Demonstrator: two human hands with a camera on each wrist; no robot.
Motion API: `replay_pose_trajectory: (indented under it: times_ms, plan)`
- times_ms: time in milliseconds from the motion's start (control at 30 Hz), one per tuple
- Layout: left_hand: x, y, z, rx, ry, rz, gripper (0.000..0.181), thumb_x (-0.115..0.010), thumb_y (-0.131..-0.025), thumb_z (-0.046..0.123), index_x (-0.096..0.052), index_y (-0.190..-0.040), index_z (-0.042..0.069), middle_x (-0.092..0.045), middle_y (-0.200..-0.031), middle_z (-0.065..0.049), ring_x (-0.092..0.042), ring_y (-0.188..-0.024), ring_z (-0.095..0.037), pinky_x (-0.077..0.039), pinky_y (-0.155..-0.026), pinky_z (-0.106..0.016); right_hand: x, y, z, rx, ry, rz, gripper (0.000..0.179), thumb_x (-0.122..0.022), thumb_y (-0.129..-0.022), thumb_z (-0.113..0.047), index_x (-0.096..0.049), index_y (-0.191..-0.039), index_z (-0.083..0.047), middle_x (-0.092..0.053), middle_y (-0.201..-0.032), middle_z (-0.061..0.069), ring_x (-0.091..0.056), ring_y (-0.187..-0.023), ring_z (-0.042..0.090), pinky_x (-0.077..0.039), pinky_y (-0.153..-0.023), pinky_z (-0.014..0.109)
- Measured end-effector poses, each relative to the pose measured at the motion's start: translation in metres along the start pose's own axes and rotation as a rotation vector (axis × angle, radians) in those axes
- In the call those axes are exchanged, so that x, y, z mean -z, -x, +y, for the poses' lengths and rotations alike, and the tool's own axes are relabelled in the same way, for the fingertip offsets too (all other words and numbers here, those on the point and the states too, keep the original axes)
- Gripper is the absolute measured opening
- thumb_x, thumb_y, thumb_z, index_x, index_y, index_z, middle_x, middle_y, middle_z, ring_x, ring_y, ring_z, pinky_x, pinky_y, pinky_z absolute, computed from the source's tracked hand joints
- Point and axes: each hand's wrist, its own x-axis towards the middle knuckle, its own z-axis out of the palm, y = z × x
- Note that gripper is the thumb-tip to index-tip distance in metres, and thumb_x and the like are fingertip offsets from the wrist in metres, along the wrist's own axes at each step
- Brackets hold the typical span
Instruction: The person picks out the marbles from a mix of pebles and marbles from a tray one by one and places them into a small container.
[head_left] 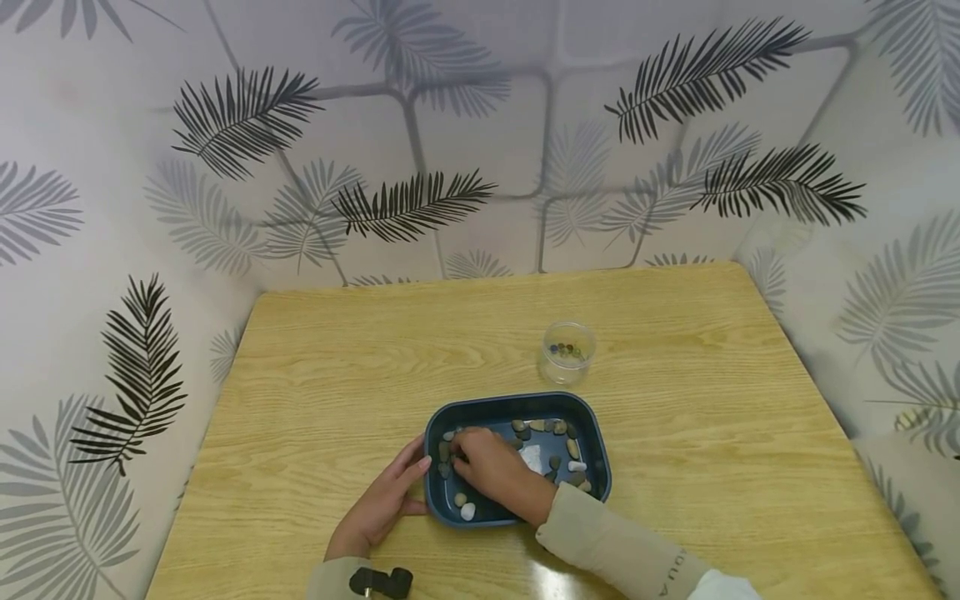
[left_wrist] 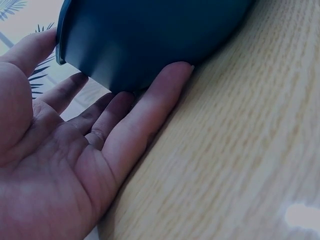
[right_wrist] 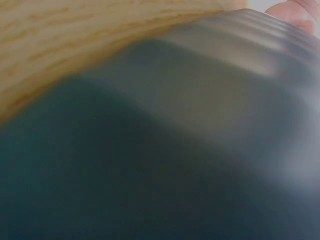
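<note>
A dark blue rectangular tray (head_left: 517, 403) holds several pebbles (head_left: 444, 451) along its sides and a white patch (head_left: 532, 457) near the middle. My left hand (head_left: 386, 500) steadies the tray's left side, thumb at the rim. In the left wrist view, the fairly straight fingers (left_wrist: 165, 90) lie against the outer wall, low by the table. My right hand (head_left: 491, 467) reaches into the tray's left part, bent fingers pointing down among pebbles. I cannot tell whether it pinches one. Two pebbles, one tan (head_left: 460, 499) and one white (head_left: 468, 512), lie just nearer me.
A clear round cup (head_left: 568, 353) with small coloured beads stands behind the tray, slightly right. All this is on a wood-grain table (head_left: 337, 358), with leaf-patterned walls (head_left: 480, 150) at the back and sides. The tray's blurred wall (right_wrist: 150, 150) fills most of the right wrist view.
</note>
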Motion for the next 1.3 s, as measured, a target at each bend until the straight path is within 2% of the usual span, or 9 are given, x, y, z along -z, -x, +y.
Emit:
replay_pose_trajectory:
  times_ms: [233, 500, 767, 1033, 1300]
  plan:
    - [0.0, 0.0, 0.0, 0.005, -0.005, -0.002, 0.053, -0.044, -0.092, 0.039, -0.022, -0.14, 0.032, -0.016, -0.145, -0.005, -0.048, -0.111, -0.031, -0.047, -0.078, -0.048, 0.006, 0.004, -0.004, 0.001, 0.006, 0.012, 0.01, -0.064, -0.081, -0.019, -0.066, -0.089, -0.013, -0.056, -0.08, -0.007, -0.05, -0.068, 0.003, -0.044, -0.057, 0.018]
    - [0.0, 0.0, 0.0, -0.008, 0.0, -0.011, 0.055, -0.044, -0.093, 0.035, -0.02, -0.141, 0.026, -0.011, -0.146, -0.009, -0.047, -0.11, -0.034, -0.047, -0.077, -0.049, 0.014, 0.011, -0.001, 0.022, -0.064, 0.078, 0.015, -0.064, -0.081, -0.017, -0.066, -0.095, -0.011, -0.059, -0.086, -0.005, -0.053, -0.075, 0.003, -0.047, -0.062, 0.018]
    - [-0.006, 0.006, 0.012, 0.013, -0.01, -0.02, 0.055, -0.043, -0.093, 0.032, -0.019, -0.142, 0.024, -0.014, -0.145, -0.007, -0.039, -0.117, -0.036, -0.047, -0.078, -0.051, 0.034, 0.021, 0.007, 0.022, -0.113, 0.13, 0.014, -0.061, -0.083, -0.016, -0.065, -0.094, -0.009, -0.057, -0.084, -0.004, -0.055, -0.074, 0.007, -0.047, -0.062, 0.018]
    - [-0.01, 0.009, 0.015, 0.005, -0.007, -0.024, 0.056, -0.044, -0.093, 0.032, -0.019, -0.142, 0.022, -0.014, -0.145, -0.007, -0.041, -0.116, -0.036, -0.046, -0.078, -0.05, 0.06, 0.039, 0.027, -0.05, -0.122, 0.186, 0.011, -0.063, -0.082, -0.017, -0.064, -0.092, -0.012, -0.057, -0.082, -0.007, -0.054, -0.072, 0.004, -0.046, -0.059, 0.018]
    - [-0.009, 0.009, 0.016, 0.008, -0.015, -0.024, 0.056, -0.044, -0.093, 0.032, -0.018, -0.142, 0.022, -0.013, -0.145, -0.009, -0.042, -0.114, -0.037, -0.046, -0.078, -0.05, 0.084, 0.054, 0.059, -0.17, -0.121, 0.252, 0.009, -0.066, -0.079, -0.015, -0.065, -0.088, -0.013, -0.059, -0.078, -0.007, -0.055, -0.068, 0.005, -0.048, -0.06, 0.022]
